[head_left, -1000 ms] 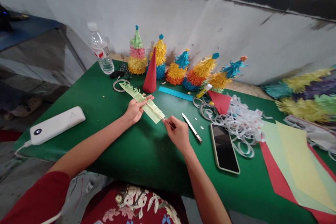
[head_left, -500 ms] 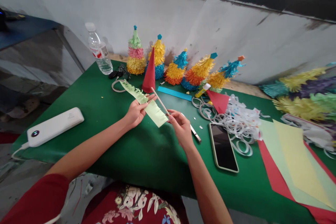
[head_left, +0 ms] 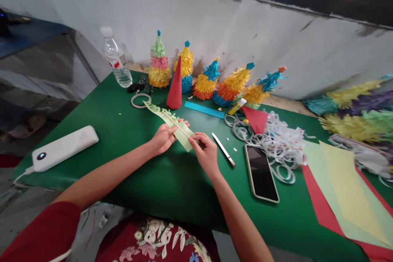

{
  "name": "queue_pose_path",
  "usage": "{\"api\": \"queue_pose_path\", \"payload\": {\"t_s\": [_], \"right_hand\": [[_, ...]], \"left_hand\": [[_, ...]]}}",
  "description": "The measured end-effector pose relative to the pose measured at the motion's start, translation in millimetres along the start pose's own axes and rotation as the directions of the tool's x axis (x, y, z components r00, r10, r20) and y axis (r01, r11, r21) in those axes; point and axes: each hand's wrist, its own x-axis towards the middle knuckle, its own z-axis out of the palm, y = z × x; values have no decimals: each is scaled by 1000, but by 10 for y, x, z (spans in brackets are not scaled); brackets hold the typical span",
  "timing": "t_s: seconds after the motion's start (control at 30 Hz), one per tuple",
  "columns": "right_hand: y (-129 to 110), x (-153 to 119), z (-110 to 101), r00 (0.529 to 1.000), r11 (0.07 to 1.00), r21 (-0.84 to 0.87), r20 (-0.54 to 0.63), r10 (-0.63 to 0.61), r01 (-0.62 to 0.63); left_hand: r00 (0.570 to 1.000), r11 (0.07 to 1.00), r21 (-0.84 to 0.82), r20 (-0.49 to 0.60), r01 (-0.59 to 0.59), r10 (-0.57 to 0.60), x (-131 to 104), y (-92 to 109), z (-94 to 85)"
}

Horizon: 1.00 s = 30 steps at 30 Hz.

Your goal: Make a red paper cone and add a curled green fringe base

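Observation:
A light green paper strip (head_left: 185, 141) with a fringed, curling edge slants between my hands above the green table. My left hand (head_left: 165, 136) pinches its middle, thumb on top and fingers beneath. My right hand (head_left: 204, 149) is closed on one end of a thin pale stick (head_left: 178, 125), which lies across the strip near its fringe. Just beyond the strip stands a plain red paper cone (head_left: 175, 90). A blue paper strip (head_left: 204, 109) lies flat to the right of the cone.
Fringed paper cones (head_left: 205, 80) line the wall. A bottle (head_left: 116, 59) and keys (head_left: 141, 85) stand back left, a power bank (head_left: 65, 148) at left. Rightward are a cutter (head_left: 223, 150), glue stick (head_left: 237, 106), phone (head_left: 262, 173), paper curls (head_left: 285, 139) and coloured sheets (head_left: 353, 184).
My right hand has moved slightly left and brought the stick down onto the green strip. The strip has shifted a little, and my left hand still pinches it.

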Motion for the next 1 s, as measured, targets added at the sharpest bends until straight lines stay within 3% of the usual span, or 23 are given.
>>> {"api": "queue_pose_path", "payload": {"t_s": [0.13,0.27,0.5,0.83,1.0], "right_hand": [[-18,13,-71,995,994,-103,-99,-32,22],[-30,-6,-110,998,993,-104,-48,49,-54],[-13,-9,-90,999,984,-172,-18,42,-44],[-2,-60,15,1000,970,-244,-4,-17,16],[0,-79,46,998,955,-290,-16,-63,56]], "left_hand": [[998,998,-20,-13,-54,54,28,40,-10],[997,997,-25,-12,-78,78,50,88,-36],[994,994,-28,11,-109,110,67,138,-67],[961,978,37,-181,-206,209,112,60,-86],[947,970,101,-217,-221,238,115,58,-84]]}}
